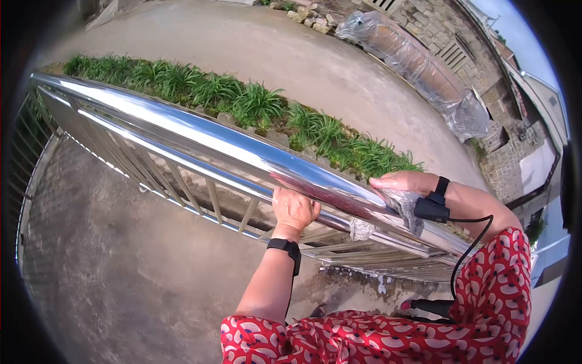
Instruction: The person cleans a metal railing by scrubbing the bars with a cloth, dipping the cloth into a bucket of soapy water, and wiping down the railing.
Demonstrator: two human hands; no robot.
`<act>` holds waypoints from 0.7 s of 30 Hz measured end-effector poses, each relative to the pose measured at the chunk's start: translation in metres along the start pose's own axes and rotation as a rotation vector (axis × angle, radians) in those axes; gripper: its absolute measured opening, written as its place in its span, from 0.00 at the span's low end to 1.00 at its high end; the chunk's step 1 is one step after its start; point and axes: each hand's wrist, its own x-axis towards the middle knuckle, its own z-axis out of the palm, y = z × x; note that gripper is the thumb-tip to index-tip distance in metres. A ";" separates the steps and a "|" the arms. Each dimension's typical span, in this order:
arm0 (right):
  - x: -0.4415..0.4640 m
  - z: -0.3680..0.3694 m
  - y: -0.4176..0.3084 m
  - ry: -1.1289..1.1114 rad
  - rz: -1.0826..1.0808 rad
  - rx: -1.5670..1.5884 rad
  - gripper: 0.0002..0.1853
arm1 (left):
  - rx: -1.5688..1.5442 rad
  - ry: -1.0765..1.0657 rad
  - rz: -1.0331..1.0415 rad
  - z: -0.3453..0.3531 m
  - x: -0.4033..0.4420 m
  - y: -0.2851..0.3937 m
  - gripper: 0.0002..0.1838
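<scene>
My left hand (295, 209) is closed around the lower horizontal bar of a shiny stainless steel railing (242, 148), its fingers partly hidden behind the metal. Over the thick top rail, my right hand (405, 181) presses a wet-looking grey cloth (407, 206), which drapes down the near side. The fingers of that hand curl over the far side of the rail. Between the two hands, a whitish crumpled cloth or part of one (362, 229) shows at the lower bar; whether it joins the grey cloth I cannot tell.
Green leafy plants (260, 103) grow in a strip beyond the railing, beside a concrete path (291, 48). A plastic-wrapped long brown object (418, 67) lies by a stone wall (509, 148). Wet patches with white foam (381, 284) mark the concrete floor near my feet.
</scene>
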 end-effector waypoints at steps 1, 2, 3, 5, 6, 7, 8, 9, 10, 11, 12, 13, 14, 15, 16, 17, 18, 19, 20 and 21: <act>0.013 0.011 -0.023 -0.007 0.069 0.057 0.25 | -0.009 -0.015 -0.003 0.007 -0.004 -0.003 0.17; 0.027 0.019 -0.050 -0.006 0.124 0.107 0.25 | -0.006 0.159 0.062 0.014 -0.006 -0.007 0.14; 0.047 0.019 -0.068 -0.070 0.005 0.034 0.25 | 0.000 0.343 0.130 0.023 -0.002 -0.010 0.12; 0.077 0.030 -0.107 -0.220 -0.114 0.051 0.26 | -0.230 0.457 0.132 0.030 0.001 -0.013 0.18; 0.086 0.041 -0.134 -0.306 -0.118 0.142 0.27 | -0.165 0.390 0.153 0.009 -0.005 -0.010 0.19; 0.095 0.052 -0.157 -0.258 -0.163 0.165 0.28 | -0.118 0.487 0.168 0.018 -0.006 -0.009 0.20; 0.105 0.061 -0.179 -0.204 -0.208 0.190 0.30 | -0.115 0.484 0.174 0.020 -0.006 -0.008 0.20; 0.117 0.065 -0.199 -0.293 -0.275 0.186 0.31 | -0.166 0.384 0.166 0.020 -0.005 -0.008 0.21; 0.128 0.070 -0.217 -0.379 -0.343 0.181 0.32 | -0.216 0.284 0.160 0.021 -0.004 -0.008 0.22; 0.139 0.079 -0.236 -0.339 -0.373 0.195 0.31 | -0.192 0.310 0.157 0.014 -0.004 -0.007 0.21; 0.149 0.087 -0.253 -0.301 -0.402 0.209 0.31 | -0.189 0.309 0.168 0.013 -0.005 -0.007 0.21; 0.157 0.092 -0.268 -0.317 -0.422 0.200 0.30 | -0.194 0.266 0.163 0.012 -0.006 -0.007 0.20; 0.163 0.095 -0.281 -0.334 -0.442 0.191 0.29 | -0.197 0.223 0.158 0.011 -0.006 -0.008 0.20; 0.171 0.100 -0.289 -0.418 -0.477 0.247 0.23 | -0.178 0.328 0.167 0.012 -0.004 -0.008 0.18; 0.174 0.097 -0.287 -0.413 -0.484 0.248 0.23 | -0.174 0.331 0.174 0.014 -0.003 -0.009 0.18; 0.177 0.096 -0.283 -0.449 -0.459 0.270 0.20 | -0.154 0.315 0.168 0.016 -0.002 -0.009 0.18; 0.172 0.097 -0.280 -0.485 -0.431 0.292 0.18 | -0.135 0.299 0.160 0.014 -0.002 -0.008 0.17; 0.168 0.100 -0.278 -0.454 -0.456 0.297 0.15 | -0.152 0.429 0.189 0.012 -0.003 -0.008 0.16; 0.162 0.101 -0.271 -0.361 -0.463 0.289 0.15 | -0.152 0.429 0.193 0.011 -0.002 -0.007 0.16; 0.153 0.098 -0.265 -0.327 -0.493 0.208 0.16 | -0.123 0.412 0.176 0.011 -0.003 -0.007 0.16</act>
